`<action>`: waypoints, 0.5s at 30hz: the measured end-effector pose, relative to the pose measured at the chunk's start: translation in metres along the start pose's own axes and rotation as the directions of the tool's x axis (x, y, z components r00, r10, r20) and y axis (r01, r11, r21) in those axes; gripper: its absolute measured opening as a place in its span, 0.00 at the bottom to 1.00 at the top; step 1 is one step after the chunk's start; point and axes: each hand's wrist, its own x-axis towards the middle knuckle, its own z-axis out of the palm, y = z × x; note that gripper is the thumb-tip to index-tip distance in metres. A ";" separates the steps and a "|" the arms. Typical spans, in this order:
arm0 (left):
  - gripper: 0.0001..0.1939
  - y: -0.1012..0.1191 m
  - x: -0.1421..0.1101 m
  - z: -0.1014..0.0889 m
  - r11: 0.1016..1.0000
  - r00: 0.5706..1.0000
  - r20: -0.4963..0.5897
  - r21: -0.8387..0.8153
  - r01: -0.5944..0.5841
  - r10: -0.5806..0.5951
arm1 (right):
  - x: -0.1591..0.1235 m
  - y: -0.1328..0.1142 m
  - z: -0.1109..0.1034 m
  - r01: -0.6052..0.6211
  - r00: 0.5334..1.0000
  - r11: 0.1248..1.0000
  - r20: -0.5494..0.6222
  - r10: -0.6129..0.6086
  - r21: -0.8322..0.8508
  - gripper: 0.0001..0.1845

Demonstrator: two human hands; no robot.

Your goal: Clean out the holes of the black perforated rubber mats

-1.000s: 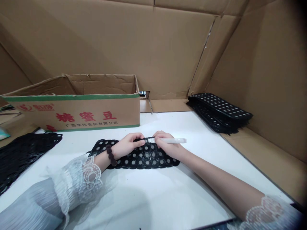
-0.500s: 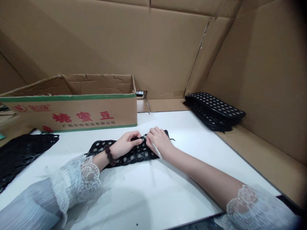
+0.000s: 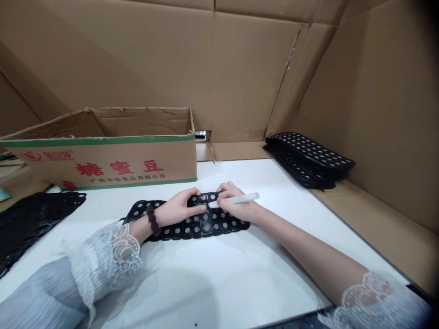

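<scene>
A black sheet covered in rows of pale round dots [image 3: 206, 228] lies on the white table under both hands. My left hand [image 3: 180, 208] grips it near the middle, thumb on top and the index finger curled near its far edge. In my right hand [image 3: 236, 205] is a slim white pen-like tool [image 3: 245, 198], its handle sticking out to the right. The tool's near end points at the sheet just beside my left thumb. Too little of that tip shows to say what kind of tool it is.
An open cardboard box [image 3: 120, 162] with red lettering stands behind at the left. At the far right is a stack of similar black dotted sheets [image 3: 308, 157]. More black openwork material [image 3: 37, 224] lies at the left edge. Cardboard walls [image 3: 171, 55] enclose the table [image 3: 192, 278].
Half a second ago my right hand was turned over, the tool angled toward me, and the sheet's right end raised. Now the hand has rotated back and the sheet lies flatter.
</scene>
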 end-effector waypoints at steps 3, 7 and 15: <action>0.15 0.001 0.000 -0.003 1.000 0.997 0.079 -0.002 0.006 -0.006 | -0.001 -0.003 0.003 0.023 0.999 0.998 -0.021 -0.025 -0.064 0.16; 0.14 0.001 0.001 -0.003 1.000 0.997 0.080 -0.009 0.013 -0.012 | -0.002 -0.003 0.007 0.063 0.996 0.991 -0.055 -0.069 -0.116 0.16; 0.13 0.003 0.002 -0.004 0.984 0.987 0.128 -0.137 0.111 -0.093 | -0.003 -0.003 0.009 0.072 0.995 0.993 -0.064 -0.078 -0.091 0.17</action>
